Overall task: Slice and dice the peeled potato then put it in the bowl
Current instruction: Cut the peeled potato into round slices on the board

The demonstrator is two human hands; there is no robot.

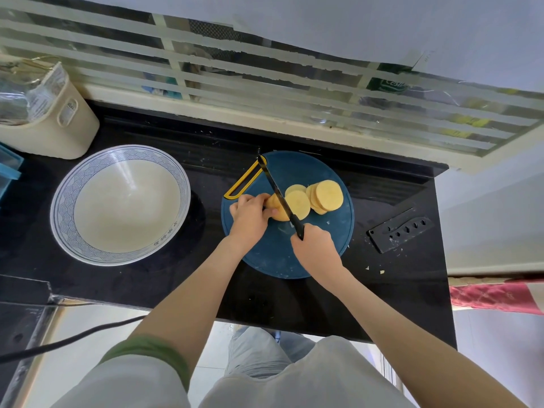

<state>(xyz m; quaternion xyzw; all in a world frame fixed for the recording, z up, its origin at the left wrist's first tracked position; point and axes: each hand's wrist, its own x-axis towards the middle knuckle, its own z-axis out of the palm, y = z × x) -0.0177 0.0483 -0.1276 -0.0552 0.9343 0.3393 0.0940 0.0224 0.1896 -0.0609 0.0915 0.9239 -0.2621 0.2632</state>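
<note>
On a round blue cutting board, the left hand clamps the peeled potato stub steady while the right hand grips a slim black knife, blade laid across it. Smooth pale-yellow slices lean stacked alongside. The patterned ceramic bowl waits empty on the dark tabletop.

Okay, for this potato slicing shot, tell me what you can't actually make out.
Head view only:
- The uncut potato: the left hand covers its left end, so how much remains is unclear.
- Handle of the knife: hidden inside the right hand.
- Characters on the bowl rim: too small to read.
- The cream basket: cut off by the left edge; contents blurred.
</note>
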